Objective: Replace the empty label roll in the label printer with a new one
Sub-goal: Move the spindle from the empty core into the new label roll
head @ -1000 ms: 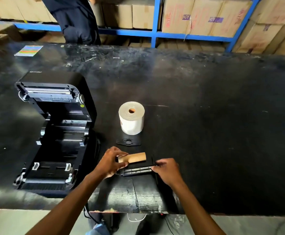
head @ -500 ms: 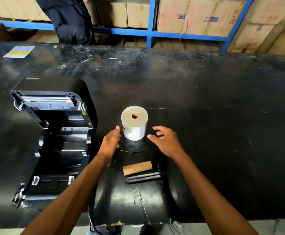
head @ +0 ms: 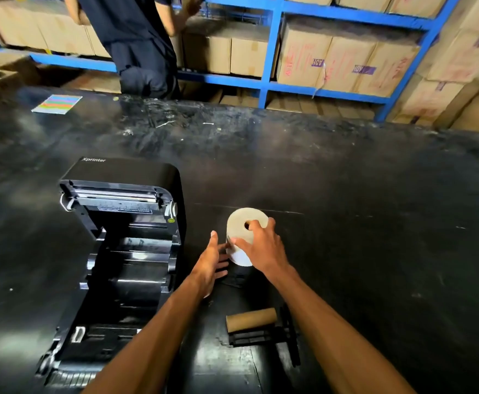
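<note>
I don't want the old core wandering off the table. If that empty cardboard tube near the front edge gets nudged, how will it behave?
The cardboard tube lies on its side on the table, so it would probably roll. Bare of labels, it is likely very light. The black spindle lying right along its near side may stop it rolling toward the edge.

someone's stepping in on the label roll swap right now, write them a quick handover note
Right hand: grip closed over the top of the new label roll, which stands on end on the table.
Left hand: open, fingers at the roll's left side, holding nothing.
Printer: lid open, bay empty.
Empty cardboard core lies near the front edge, beside the black spindle.
Done: old core out and off the spindle.
Left: put the new roll on the spindle, seat it in the printer, feed the labels, close the lid.
</note>
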Motion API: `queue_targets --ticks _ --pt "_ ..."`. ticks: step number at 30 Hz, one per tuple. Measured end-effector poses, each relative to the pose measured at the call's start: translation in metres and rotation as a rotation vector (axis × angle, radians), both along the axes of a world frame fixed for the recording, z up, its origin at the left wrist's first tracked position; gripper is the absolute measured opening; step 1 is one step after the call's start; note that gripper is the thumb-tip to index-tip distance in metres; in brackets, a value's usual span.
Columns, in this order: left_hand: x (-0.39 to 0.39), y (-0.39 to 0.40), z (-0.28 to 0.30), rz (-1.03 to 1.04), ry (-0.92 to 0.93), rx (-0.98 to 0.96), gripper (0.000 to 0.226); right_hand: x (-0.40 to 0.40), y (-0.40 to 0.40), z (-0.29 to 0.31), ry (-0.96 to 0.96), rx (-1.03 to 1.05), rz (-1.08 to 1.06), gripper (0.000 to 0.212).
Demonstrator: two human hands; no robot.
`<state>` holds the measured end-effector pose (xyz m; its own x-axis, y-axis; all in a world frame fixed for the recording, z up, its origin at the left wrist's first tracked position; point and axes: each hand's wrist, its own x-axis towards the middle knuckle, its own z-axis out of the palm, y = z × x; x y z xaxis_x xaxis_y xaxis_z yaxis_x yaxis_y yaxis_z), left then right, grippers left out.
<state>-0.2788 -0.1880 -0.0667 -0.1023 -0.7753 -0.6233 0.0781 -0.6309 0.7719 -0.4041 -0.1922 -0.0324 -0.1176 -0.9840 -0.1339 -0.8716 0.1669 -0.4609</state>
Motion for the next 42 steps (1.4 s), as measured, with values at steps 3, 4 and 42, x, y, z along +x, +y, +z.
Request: queue_targets --ticks 3,4,42 --pt "-0.002 0.005 0.005 0.013 -0.002 -0.012 0.07 -0.009 0.005 0.005 -0.053 -0.026 -0.023 0.057" --pt "-0.003 0.006 0.007 0.025 -0.007 -0.018 0.067 -0.014 0.007 0.006 -0.099 -0.031 -0.057 0.057" --pt "-0.053 0.094 0.091 0.142 -0.143 -0.73 0.041 -0.073 0.111 0.065 -0.445 -0.629 -0.151 0.01"
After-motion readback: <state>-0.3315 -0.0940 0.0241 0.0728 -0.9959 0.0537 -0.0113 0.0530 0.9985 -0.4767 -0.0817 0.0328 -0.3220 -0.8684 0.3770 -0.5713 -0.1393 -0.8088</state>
